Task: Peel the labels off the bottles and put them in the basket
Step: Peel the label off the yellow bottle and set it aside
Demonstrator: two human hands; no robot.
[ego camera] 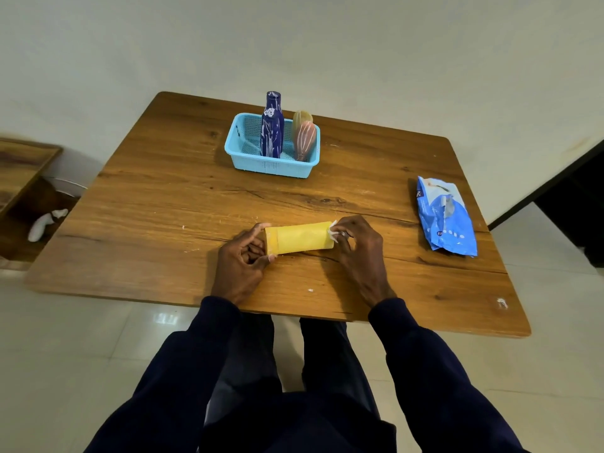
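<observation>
Dark sleeves (183,364) fill the bottom of the view, reaching up to the near edge of the wooden table (157,204). Both hands are on the yellow bottle (299,238), which lies on its side across the table, just in from that near edge. Left hand (240,256) wraps its curled fingers and thumb round the bottle's left end, a firm hold. Right hand (356,253) is at the other end, fingertips pinching a ragged white scrap of label (333,232) right at the bottle's rim.

Now to the far side: a light blue basket (271,166) sits near the back edge of the table, well apart from the hands. Three bottles stand inside it. A dark blue bottle (272,129) is upright in the middle, streaked with white. A pink bottle (305,138) leans at the basket's right end, also streaked, and a pale yellowish bottle (302,116) peeks out just behind it.

Off to the right, a crumpled blue packet (446,217) lies flat near the table's right edge. Small white flecks (310,290) are scattered over the wood. Between hands and basket there is only bare wood. Left of the table, a low wooden shelf (23,165) holds a white object (44,225); what it is, I cannot tell.
</observation>
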